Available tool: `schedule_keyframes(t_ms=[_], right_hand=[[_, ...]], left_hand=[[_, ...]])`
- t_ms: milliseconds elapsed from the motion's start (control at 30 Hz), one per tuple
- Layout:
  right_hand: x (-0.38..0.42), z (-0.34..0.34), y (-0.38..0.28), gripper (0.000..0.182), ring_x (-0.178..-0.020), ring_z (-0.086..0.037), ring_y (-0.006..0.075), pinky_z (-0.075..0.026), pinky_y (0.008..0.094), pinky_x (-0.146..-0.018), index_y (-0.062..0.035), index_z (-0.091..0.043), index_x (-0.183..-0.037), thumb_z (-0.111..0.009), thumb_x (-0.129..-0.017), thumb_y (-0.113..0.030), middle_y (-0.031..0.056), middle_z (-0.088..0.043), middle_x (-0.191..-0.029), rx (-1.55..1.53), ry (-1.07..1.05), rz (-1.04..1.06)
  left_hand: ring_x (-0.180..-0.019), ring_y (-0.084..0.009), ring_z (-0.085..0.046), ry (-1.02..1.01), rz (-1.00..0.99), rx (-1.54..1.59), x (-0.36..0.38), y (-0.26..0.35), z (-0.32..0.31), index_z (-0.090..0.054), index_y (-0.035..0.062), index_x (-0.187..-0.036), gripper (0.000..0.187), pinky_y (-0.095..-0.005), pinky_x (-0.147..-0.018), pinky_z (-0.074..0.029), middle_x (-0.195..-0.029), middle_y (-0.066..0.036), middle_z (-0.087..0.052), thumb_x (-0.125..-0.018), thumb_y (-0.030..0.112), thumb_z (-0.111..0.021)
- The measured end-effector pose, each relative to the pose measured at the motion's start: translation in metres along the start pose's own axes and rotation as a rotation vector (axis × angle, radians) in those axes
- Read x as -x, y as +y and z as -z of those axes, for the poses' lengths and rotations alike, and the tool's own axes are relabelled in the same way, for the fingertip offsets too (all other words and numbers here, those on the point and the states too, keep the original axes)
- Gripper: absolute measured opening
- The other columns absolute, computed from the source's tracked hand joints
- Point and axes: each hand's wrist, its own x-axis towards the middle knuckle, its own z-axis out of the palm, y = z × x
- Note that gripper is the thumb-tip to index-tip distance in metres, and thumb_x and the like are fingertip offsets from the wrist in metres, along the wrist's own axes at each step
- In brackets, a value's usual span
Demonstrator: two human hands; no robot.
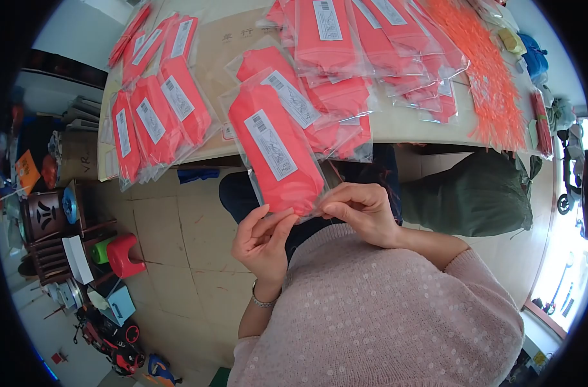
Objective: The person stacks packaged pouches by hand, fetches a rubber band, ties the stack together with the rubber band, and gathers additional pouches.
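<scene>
A red packet in a clear plastic sleeve, with a white barcode label on its face, hangs over the table's front edge. My left hand pinches its lower left end between thumb and fingers. At the lower right corner of the same sleeve, my right hand is closed in a pinch on the plastic. Just behind lies a pile of similar red packets, partly under the held one.
More bagged red packets lie at the table's left, others at the back. Orange-red strips spread at the right of the table. A dark green sack and a red stool stand on the floor.
</scene>
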Motion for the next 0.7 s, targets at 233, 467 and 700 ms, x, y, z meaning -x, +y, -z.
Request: schedule_keyframes(t_ms=[233, 467, 700], right_hand=[[0.001, -0.004, 0.0, 0.01, -0.077, -0.064, 0.0125, -0.053, 0.0224, -0.067, 0.0037, -0.063, -0.086, -0.062, -0.084, -0.006, 0.0084, -0.065, -0.082, -0.071, 0.108, -0.076], [0.004, -0.005, 0.003, 0.007, -0.074, -0.065, 0.013, -0.054, 0.0222, -0.064, 0.0031, -0.063, -0.082, -0.064, -0.082, -0.004, 0.0095, -0.066, -0.079, -0.121, 0.238, -0.136], [0.006, -0.005, 0.005, 0.008, -0.072, -0.065, 0.0137, -0.054, 0.0227, -0.063, 0.0036, -0.063, -0.082, -0.065, -0.081, -0.004, 0.0101, -0.066, -0.079, -0.131, 0.267, -0.149]], left_hand=[[-0.075, -0.0177, -0.065, 0.108, 0.093, 0.105, -0.01, -0.009, -0.005, -0.05, -0.0039, -0.105, 0.035, -0.0258, -0.069, -0.054, -0.084, -0.019, -0.066, -0.074, -0.009, -0.066], [-0.078, -0.0161, -0.065, 0.227, 0.409, 0.266, -0.009, -0.004, -0.006, -0.047, -0.0014, -0.111, 0.039, -0.0274, -0.073, -0.054, -0.084, -0.013, -0.066, -0.077, -0.005, -0.065], [-0.078, -0.0156, -0.064, 0.29, 0.492, 0.296, -0.006, 0.002, -0.011, -0.046, 0.0, -0.109, 0.039, -0.0256, -0.07, -0.054, -0.085, -0.013, -0.065, -0.076, -0.006, -0.066]])
